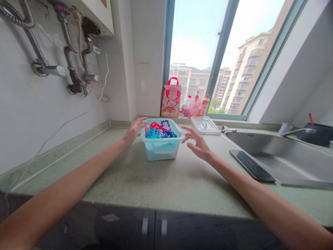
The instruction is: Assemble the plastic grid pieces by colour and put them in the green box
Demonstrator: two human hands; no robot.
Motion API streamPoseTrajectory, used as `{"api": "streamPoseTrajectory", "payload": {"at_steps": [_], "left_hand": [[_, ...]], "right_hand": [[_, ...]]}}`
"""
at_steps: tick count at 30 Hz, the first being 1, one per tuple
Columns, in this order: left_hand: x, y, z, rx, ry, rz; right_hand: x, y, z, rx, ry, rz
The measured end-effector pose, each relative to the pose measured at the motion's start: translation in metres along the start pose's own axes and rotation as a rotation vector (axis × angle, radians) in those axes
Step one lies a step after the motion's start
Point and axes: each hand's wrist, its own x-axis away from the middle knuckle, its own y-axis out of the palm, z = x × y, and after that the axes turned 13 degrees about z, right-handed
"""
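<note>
A light turquoise plastic bin [162,149] stands upright on the counter, its top uncovered. Inside it lie several plastic building pieces [157,130] in red, blue and purple, with lattice or toothed edges. My left hand [133,132] is at the bin's left side, fingers stretched toward the rim. On the opposite side my right hand [196,141] has its fingers apart, fingertips at or very near the right rim. Whether either hand actually touches the bin I cannot tell. A whitish lid [210,127] with a turquoise handle lies behind my right hand.
A steel sink [286,152] is on the right, with a dark smartphone [251,165] along its near left edge. A pink bag [171,100] and several bottles [194,106] stand by the window. A white cable [78,114] hangs along the left wall.
</note>
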Motion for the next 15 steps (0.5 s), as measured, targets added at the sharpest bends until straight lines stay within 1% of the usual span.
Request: {"api": "streamPoseTrajectory", "payload": {"at_steps": [1, 3, 6, 9, 12, 13, 15], "left_hand": [[0.001, 0.004, 0.0, 0.025, -0.048, -0.018], [0.0, 0.009, -0.003, 0.057, -0.109, 0.004], [-0.002, 0.01, -0.008, 0.142, -0.131, 0.085], [-0.002, 0.008, -0.01, 0.255, -0.145, 0.12], [-0.001, 0.005, -0.01, 0.343, -0.165, 0.151], [-0.001, 0.003, -0.011, 0.37, -0.167, 0.165], [0.0, 0.0, -0.012, 0.429, -0.177, 0.189]], "right_hand": [[0.001, 0.001, 0.007, 0.071, 0.031, -0.014], [0.003, 0.002, 0.023, 0.236, 0.099, -0.076], [0.007, 0.01, 0.038, 0.505, 0.104, -0.278], [0.005, 0.03, 0.036, 0.698, 0.116, -0.466], [-0.004, 0.058, 0.026, 0.735, 0.196, -0.528], [-0.009, 0.067, 0.023, 0.707, 0.219, -0.53], [-0.018, 0.084, 0.02, 0.582, 0.245, -0.509]]}}
